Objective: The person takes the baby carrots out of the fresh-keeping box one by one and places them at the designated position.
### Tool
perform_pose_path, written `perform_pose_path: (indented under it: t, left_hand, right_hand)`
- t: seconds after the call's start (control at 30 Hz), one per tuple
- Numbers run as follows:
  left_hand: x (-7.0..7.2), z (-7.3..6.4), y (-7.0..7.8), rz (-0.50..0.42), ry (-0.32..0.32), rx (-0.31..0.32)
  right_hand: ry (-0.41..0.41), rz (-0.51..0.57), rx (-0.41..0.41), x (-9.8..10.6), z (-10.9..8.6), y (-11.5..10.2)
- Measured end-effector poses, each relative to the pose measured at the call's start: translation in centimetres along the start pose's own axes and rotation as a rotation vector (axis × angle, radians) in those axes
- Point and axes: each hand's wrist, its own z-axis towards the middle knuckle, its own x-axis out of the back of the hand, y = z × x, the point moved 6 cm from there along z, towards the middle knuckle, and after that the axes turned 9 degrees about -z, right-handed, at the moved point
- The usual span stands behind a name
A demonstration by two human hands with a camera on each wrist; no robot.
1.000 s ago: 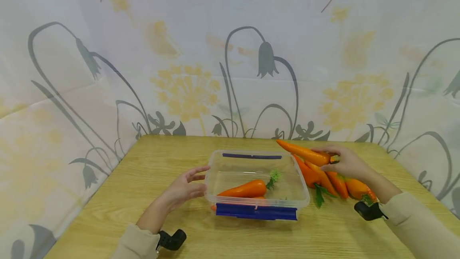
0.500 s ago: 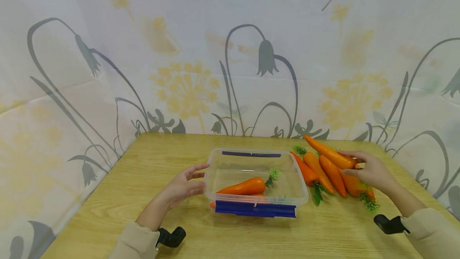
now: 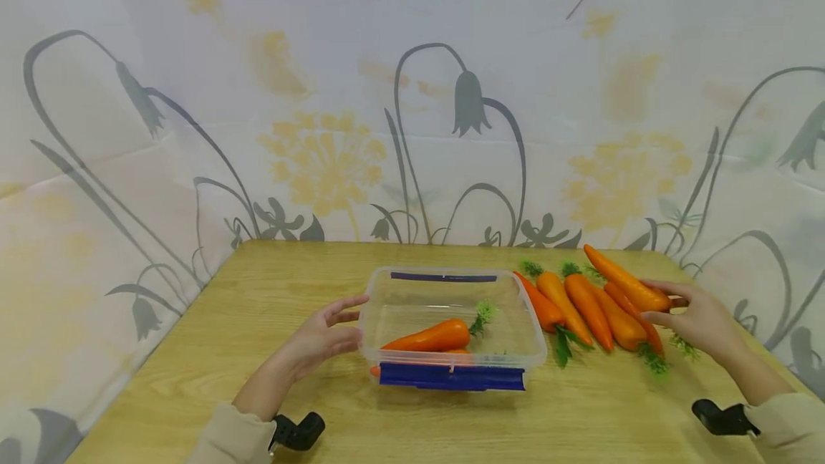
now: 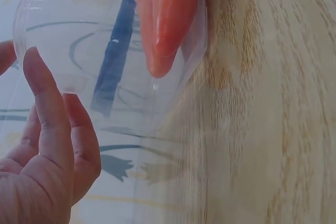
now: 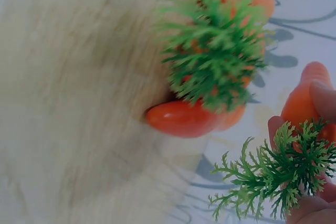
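A clear plastic food container with blue latches stands mid-table. Inside lie an orange carrot with green leaves and at least one more beneath it; the left wrist view shows two carrots through the wall. My left hand touches the container's left side with extended fingers. To the right, my right hand pinches a carrot near its leafy end, its tip pointing up and left above a row of carrots. The right wrist view shows the held carrot's green leaves.
The row of several carrots lies close to the container's right wall, with leaves toward both front and back. Behind the wooden table hangs a flower-printed cloth. Black wrist cameras sit on both wrists.
My right hand has carried the carrot rightward, from beside the container's rim to the right end of the row. My left hand stays at the container. The view has shifted slightly.
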Motion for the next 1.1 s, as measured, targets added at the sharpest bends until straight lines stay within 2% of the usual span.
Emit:
perform_pose_path:
  t: [0.17,0.47,0.73,0.97,1.1]
  left_hand:
    - [0.0,-0.2,0.1,0.012,-0.01,-0.002]
    - [0.2,0.1,0.3,0.005,-0.003,-0.002]
    - [-0.1,0.0,-0.1,0.008,-0.012,0.007]
    - [-0.1,0.1,0.2,0.006,-0.013,-0.001]
    - [0.0,0.1,0.1,0.009,-0.012,0.008]
  right_hand:
    - [-0.032,0.016,-0.055,-0.3,-0.6,1.5]
    - [0.024,0.04,-0.118,-0.2,-1.3,4.1]
    - [-0.069,0.018,-0.189,-0.9,-1.4,6.5]
    - [-0.123,-0.101,-0.178,-1.2,-1.2,7.8]
    - [-0.154,-0.106,-0.17,-1.4,-1.3,8.1]
